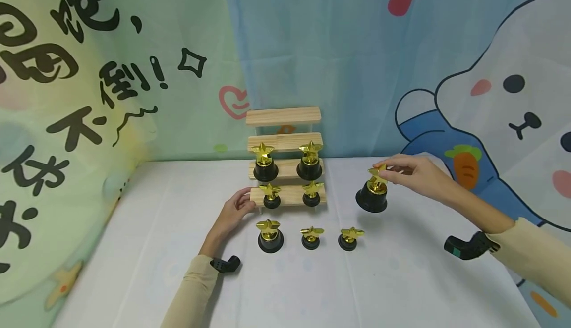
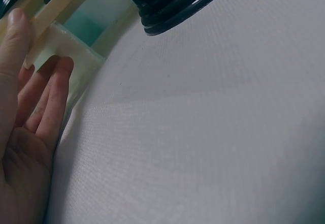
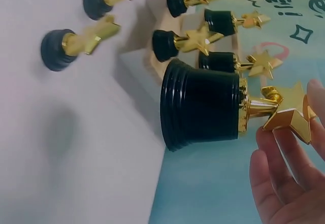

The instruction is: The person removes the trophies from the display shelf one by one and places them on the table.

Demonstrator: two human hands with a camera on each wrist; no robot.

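My right hand [image 1: 408, 169] pinches the gold star top of a large star trophy [image 1: 372, 196], which hangs above the table to the right of the stepped wooden rack [image 1: 292, 195]. In the right wrist view its black base [image 3: 203, 107] points left, clear of the table. My left hand [image 1: 236, 206] grips the left end of the rack's lowest step. The left wrist view puts its thumb [image 2: 16, 31] on the wood and its fingers by the clear side panel [image 2: 78, 51]. Two large trophies, one a left trophy [image 1: 265, 165], stand on the second step; two small ones stand below.
In front of the rack, a large trophy [image 1: 270, 239] and two small trophies, a middle one [image 1: 310, 239] and a right one [image 1: 348, 239], stand on the white tablecloth [image 1: 312, 288]. Behind the table hangs a printed cloth backdrop [image 1: 334, 60]. The rack's top two steps hold nothing.
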